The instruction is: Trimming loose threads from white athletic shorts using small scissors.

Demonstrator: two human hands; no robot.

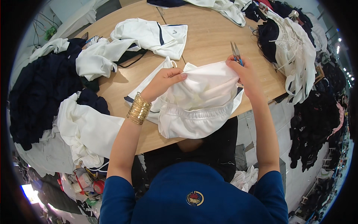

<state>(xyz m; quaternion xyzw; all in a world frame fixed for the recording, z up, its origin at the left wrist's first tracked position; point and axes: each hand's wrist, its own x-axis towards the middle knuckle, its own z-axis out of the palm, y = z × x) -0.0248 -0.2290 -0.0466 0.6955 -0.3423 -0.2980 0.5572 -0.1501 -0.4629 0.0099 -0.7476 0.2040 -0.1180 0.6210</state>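
Observation:
Stretched between my two hands is a white garment (209, 84) with a gathered elastic waistband; its lower part hangs over the table's near edge. My left hand (164, 83), with gold bangles on the wrist, pinches the cloth's upper left side between thumb and fingers. At the upper right corner my right hand (243, 72) grips the same cloth. A pair of small scissors (235, 52) with blue handles is also in that right hand, blades pointing away from me and apart. Dark-trimmed parts of white cloth lie under and beside the garment.
White garments with navy trim (149, 39) lie on the wooden table (209, 33) at the far left. A navy cloth pile (44, 93) and more white cloth (85, 128) cover the left side. White and dark garments (294, 52) heap at the right edge; black clothes (317, 123) lie beyond it.

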